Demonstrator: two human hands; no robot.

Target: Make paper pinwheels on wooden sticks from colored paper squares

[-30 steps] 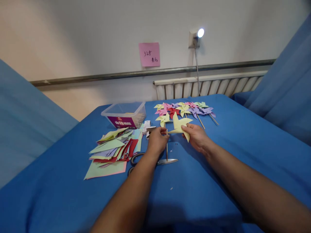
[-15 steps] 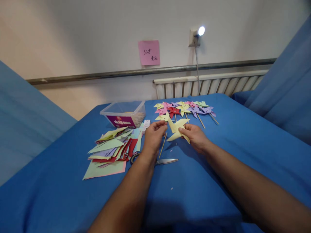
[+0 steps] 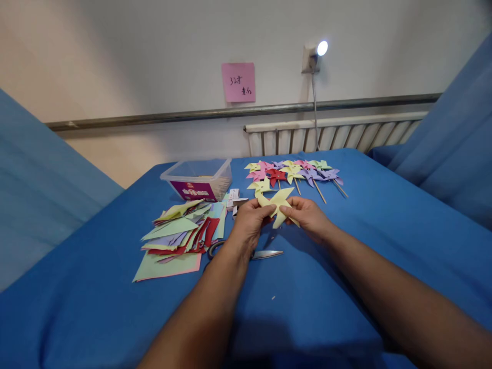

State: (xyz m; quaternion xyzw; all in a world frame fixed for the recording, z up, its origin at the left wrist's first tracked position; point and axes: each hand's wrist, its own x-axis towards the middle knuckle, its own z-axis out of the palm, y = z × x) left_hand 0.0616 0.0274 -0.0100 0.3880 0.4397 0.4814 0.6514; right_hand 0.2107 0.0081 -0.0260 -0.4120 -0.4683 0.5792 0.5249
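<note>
A pale yellow paper pinwheel [image 3: 282,201] is held above the blue cloth between both hands. My left hand [image 3: 251,218] pinches its left side, thumb pressed near the middle. From the right, my right hand [image 3: 305,214] grips it with the thumb on its front. The fingers behind the paper are mostly hidden. Scissors [image 3: 269,254] lie on the cloth below, partly covered by my left wrist. Just behind the left hand are small white boxes [image 3: 233,197]. Another yellow pinwheel [image 3: 262,186] lies close behind the held one.
Left of my arm is a pile of coloured paper sheets [image 3: 180,230]. A clear plastic box [image 3: 196,177] with a purple label stands behind it. Several finished pinwheels on sticks [image 3: 307,174] lie at the table's back, before a radiator [image 3: 338,136]. Blue curtains [image 3: 453,128] hang at both sides.
My left hand has come right and lower and now grips the pinwheel along with the right hand. The pinwheel has turned to face me more. The stick near the scissors is no longer visible.
</note>
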